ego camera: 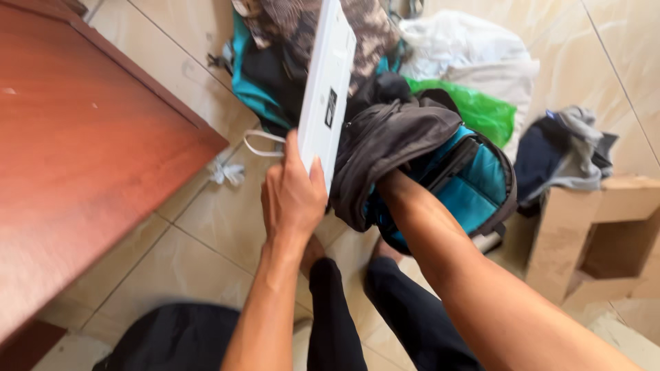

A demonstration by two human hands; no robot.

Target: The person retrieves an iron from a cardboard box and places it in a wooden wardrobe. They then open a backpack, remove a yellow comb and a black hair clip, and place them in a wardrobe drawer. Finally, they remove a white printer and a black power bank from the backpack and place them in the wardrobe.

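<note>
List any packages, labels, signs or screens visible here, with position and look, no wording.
Label: small dark rectangle on the flat white device held upright in the left hand, top centre.
Cardboard box: plain brown, open, on the floor at the right edge.
Green plastic bag: crumpled, behind the grey and teal backpack.
White plastic bag: top right.
No signs or screens.

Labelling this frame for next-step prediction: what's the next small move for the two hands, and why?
Probably tilt the white keyboard toward the backpack opening. The left hand grips its lower end, holding it upright beside the bag, while the right hand is hidden inside the teal-lined compartment, apparently holding it open.
</note>
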